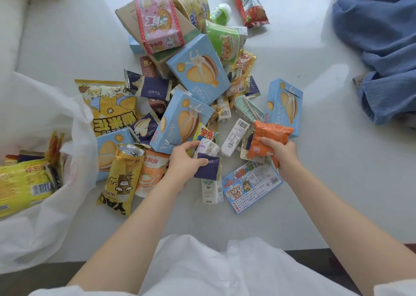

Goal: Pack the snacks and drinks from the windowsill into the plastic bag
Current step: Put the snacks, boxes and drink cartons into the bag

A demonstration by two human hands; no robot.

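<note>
Snacks and drinks lie heaped on the white windowsill [315, 160], and the white plastic bag [56, 205] gapes at the left edge of it, already holding a yellow packet [22, 183] with a barcode and a few more wrappers too crumpled to read. The left hand [186, 162] pinches a small dark blue sachet [208, 168], thumb on its face, just above a white drink carton [211, 191] it partly covers. The right hand [280, 152] is closed around an orange packet [267, 138] whose print is too small to make out. Four pale blue biscuit boxes show a cream sandwich biscuit: the biggest [198, 68] and the one below it [180, 122] read "Yuogee", a third [284, 106] stands at the right, and a fourth [108, 153] is half buried near the bag. More dark blue "Yuogee" sachets [155, 89] are scattered between them; at least three show. A pink box with a rabbit [157, 20] tops the pile, a green bottle [221, 13] lies behind it, and a red packet [247, 2] is cut off by the top edge. A yellow bag reading "YAO" [121, 180] lies beside an orange cup [153, 174]. Blue cloth [382, 47] is bunched at the right.
</note>
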